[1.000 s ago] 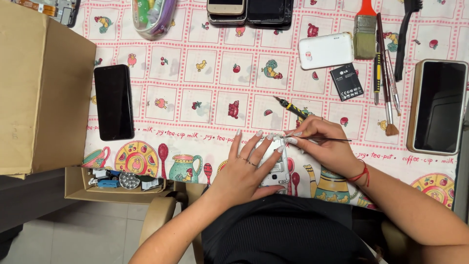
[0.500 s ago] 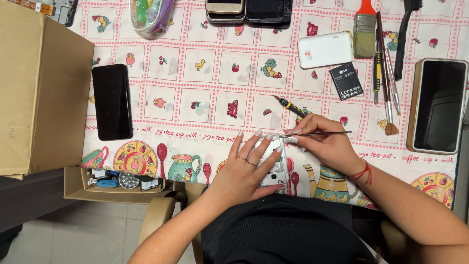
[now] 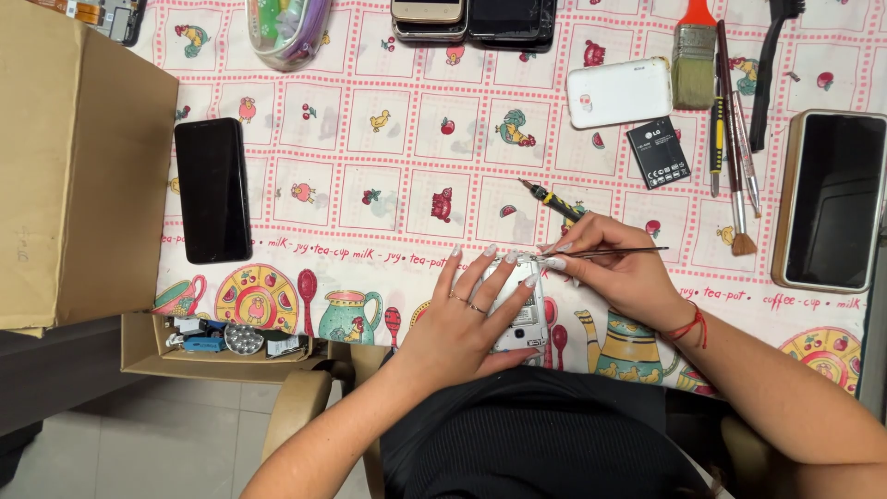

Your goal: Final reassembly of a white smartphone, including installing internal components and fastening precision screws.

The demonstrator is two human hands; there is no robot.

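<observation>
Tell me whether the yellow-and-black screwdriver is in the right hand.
No. The yellow-and-black screwdriver lies on the patterned tablecloth, while the right hand pinches thin metal tweezers.
</observation>
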